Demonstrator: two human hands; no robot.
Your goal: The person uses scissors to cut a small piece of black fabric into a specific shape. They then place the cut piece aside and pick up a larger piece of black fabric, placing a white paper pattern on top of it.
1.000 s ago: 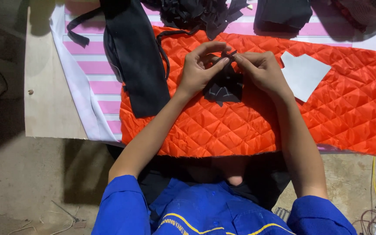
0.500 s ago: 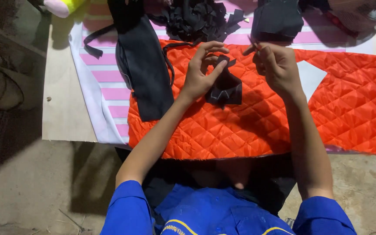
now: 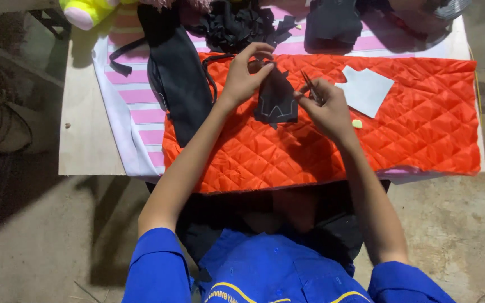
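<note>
A small black cloth piece [image 3: 276, 100] with light marked lines lies on the orange quilted fabric [image 3: 366, 140]. My left hand [image 3: 245, 76] pinches its top edge between thumb and fingers. My right hand [image 3: 324, 106] sits at the piece's right side and grips a thin dark tool, which looks like small scissors [image 3: 308, 84], pointing up and away. Both forearms reach in from the bottom over the fabric's near edge.
A white paper cut-out [image 3: 366, 90] and a small yellow bit [image 3: 357, 123] lie on the orange fabric right of my hands. Black cloth [image 3: 178, 84], black scraps [image 3: 237, 25], pink striped cloth [image 3: 136, 101] and a yellow-pink soft toy [image 3: 88, 11] sit on the low wooden board [image 3: 82, 140].
My right hand has come down from the fabric's far edge to the right side of the black piece. The piece now lies flatter. The view has shifted to show more of the board's left.
</note>
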